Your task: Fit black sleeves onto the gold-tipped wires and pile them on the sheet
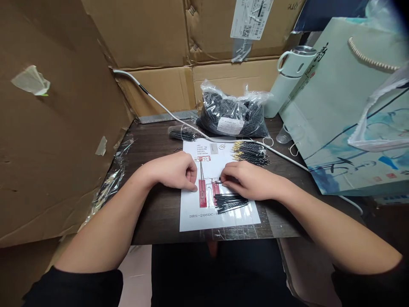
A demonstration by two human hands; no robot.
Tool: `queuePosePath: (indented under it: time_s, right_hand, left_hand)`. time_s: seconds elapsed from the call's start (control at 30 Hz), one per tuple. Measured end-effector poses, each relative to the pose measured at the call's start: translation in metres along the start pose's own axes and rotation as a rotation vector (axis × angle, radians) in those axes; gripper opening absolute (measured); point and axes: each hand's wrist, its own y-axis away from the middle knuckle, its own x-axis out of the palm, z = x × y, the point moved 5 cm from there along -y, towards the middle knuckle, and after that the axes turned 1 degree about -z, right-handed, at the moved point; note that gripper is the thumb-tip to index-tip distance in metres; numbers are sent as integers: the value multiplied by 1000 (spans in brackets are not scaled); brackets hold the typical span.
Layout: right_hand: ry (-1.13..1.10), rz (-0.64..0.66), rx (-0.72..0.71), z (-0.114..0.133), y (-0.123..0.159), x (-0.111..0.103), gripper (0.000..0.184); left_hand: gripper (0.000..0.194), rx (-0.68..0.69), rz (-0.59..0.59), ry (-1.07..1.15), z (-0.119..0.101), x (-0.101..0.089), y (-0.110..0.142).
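Note:
My left hand [177,170] rests at the left edge of a printed sheet [191,219], fingers curled inward and thumb low. Anything inside those fingers is hidden. Over the right side of the sheet, my right hand [247,179] is closed in a pinch, with a short dark end of a thin black tube [218,183] showing at its fingertips. Just below it lies a bundle of thin black tubes [231,203]. Above my right hand is a pile of black pieces with gold-coloured ends [251,152]. Red printed figures [203,194] lie between my hands.
A clear bag of black pieces [234,113] stands behind the sheet, with a small clear pack of black pieces [182,133] to its left. A white cable [169,111] crosses the table. A white bottle [286,85] and a paper bag [338,106] stand right; cardboard [153,34] encloses the back and left.

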Motion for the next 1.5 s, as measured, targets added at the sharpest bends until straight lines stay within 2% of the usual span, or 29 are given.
queuePosePath:
  time_s: [0.27,0.6,0.7,0.8,0.93,1.07,1.2,1.33,1.5]
  right_hand:
    - [-26,70,-28,7,2,3,10]
    - [-103,109,-96,17,4,-5,13]
    - [18,34,-37,4,6,-16,10]
    - [262,-97,94,-19,10,-32,8]
    - [357,-143,148,-41,14,-40,8]
    - [371,-160,154,-50,12,-35,14]
    - [406,-186,160,-48,9,-30,15]
    - [315,-276,75,-29,6,-35,7]
    - [217,-327,-16,-8,5,-39,12]
  left_hand:
    - [9,50,-11,42,-2,6,-4]
    - [9,124,-166,-7,-6,3,-8]
    - [10,128,-297,-97,-8,1,-11]
    - [11,116,-415,-160,-7,1,-15]
    - [11,108,-440,-183,-6,2,-17]
    - [8,121,-475,-164,-7,1,-17]
    - [8,217,-601,-82,-13,6,-18]
    - [11,246,-709,81,-15,20,-23]
    - [13,279,-702,242,-16,34,-29]
